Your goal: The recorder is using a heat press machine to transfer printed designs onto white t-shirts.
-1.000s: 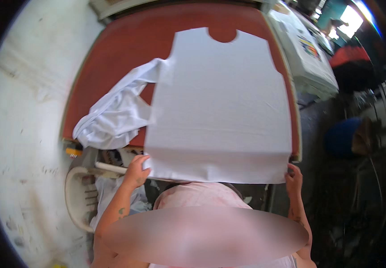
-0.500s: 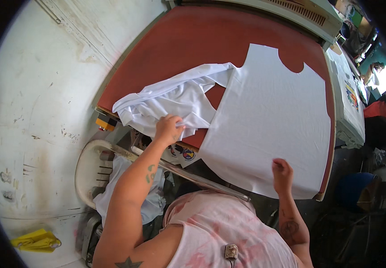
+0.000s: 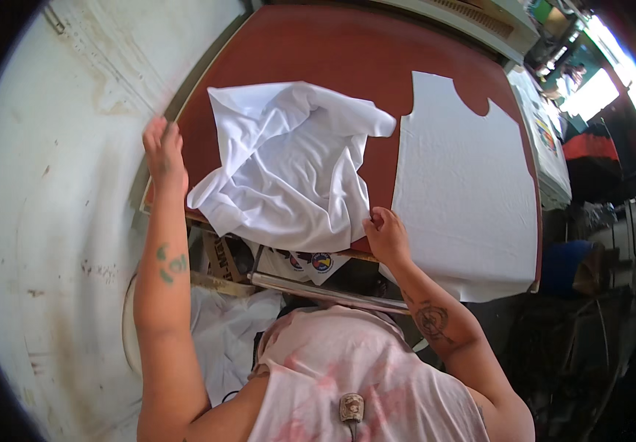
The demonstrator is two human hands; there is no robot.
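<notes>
White crumpled fabric piece (image 3: 296, 177): on red bench (image 3: 318, 44), lies leftward from right grip (image 3: 385, 230), the nearer, which pinches its lower right corner. Left grip (image 3: 164, 153): apart, leftward, blurred; closure unclear. White shirt panel (image 3: 465, 184): flat, right.

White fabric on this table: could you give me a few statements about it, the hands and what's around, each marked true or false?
1. The flat white shirt panel lies to the right of the bunched white fabric. True.
2. The left hand grips the flat white shirt panel. False: it is well away from it, by the left edge of the tabletop.
3. The right hand is at the right edge of the bunched white fabric. True.
4. The tabletop is blue. False: it is reddish-brown.
5. A shiny metal bar runs between the tabletop and the person. True.
</notes>
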